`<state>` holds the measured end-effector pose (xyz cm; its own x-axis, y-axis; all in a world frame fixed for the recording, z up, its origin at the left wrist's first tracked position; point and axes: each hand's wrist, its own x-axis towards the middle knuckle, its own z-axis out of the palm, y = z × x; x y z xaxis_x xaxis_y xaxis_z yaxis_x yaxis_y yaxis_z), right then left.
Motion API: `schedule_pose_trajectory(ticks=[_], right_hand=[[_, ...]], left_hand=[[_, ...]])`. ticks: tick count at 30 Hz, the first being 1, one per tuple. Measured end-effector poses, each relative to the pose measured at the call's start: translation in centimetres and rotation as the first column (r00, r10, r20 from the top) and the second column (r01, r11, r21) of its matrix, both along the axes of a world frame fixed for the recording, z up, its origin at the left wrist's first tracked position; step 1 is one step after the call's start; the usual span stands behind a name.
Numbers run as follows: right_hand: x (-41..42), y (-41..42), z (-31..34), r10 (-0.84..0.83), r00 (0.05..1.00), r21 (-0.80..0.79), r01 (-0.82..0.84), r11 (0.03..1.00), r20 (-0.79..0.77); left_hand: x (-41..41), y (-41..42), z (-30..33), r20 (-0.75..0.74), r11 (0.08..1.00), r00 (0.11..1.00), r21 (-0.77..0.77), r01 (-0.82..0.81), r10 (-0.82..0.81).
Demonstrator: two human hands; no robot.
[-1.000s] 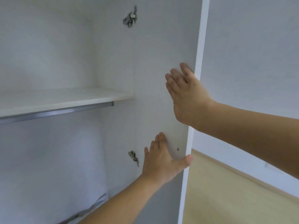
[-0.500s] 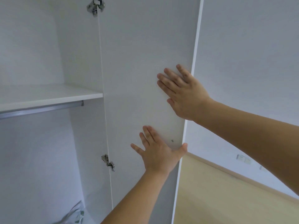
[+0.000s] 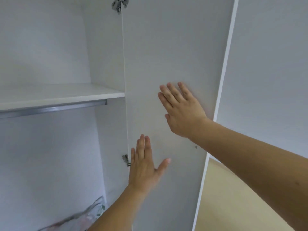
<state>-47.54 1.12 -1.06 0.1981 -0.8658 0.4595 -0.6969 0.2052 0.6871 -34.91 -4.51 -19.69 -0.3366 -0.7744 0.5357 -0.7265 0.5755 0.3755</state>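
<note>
- The white wardrobe door [image 3: 175,47] stands open, hinged at its left edge beside the shelf [image 3: 58,95].
- The left hand [image 3: 145,167] lies flat on the door's inner face near the lower hinge [image 3: 125,160], fingers straight, thumb spread, holding nothing.
- The right hand [image 3: 183,112] presses flat higher up, fingers extended, gripping nothing.
- A metal rail [image 3: 53,109] runs under the shelf.
</note>
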Motion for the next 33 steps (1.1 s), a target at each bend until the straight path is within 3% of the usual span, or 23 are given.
schedule_pose_trajectory(ticks=[6, 15, 25, 32, 33], right_hand=[[10.2, -7.0, -6.5, 0.183, 0.953, 0.252, -0.244, 0.937, 0.241], [26.9, -16.6, -19.4, 0.344, 0.806, 0.510, -0.577, 0.638, 0.482], [33.1, -24.6, -40.7, 0.159, 0.780, 0.660, -0.603, 0.448, 0.605], [35.5, -30.1, -63.1, 0.097, 0.776, 0.699, -0.608, 0.378, 0.623], [36.2, -31.1, -68.1, 0.105, 0.778, 0.709, -0.613, 0.349, 0.620]], left_hand=[[14.4, -4.2, -5.5, 0.230, 0.952, 0.925, -0.034, -0.304, 0.303], [35.0, -5.0, -14.3, 0.369, 0.795, 0.748, 0.036, -0.605, 0.552], [42.4, -9.0, -28.9, 0.564, 0.788, 0.717, 0.177, -0.590, 0.411], [44.0, -15.0, -48.3, 0.638, 0.782, 0.706, 0.252, -0.569, 0.307], [44.4, -15.9, -53.4, 0.642, 0.774, 0.708, 0.275, -0.570, 0.293]])
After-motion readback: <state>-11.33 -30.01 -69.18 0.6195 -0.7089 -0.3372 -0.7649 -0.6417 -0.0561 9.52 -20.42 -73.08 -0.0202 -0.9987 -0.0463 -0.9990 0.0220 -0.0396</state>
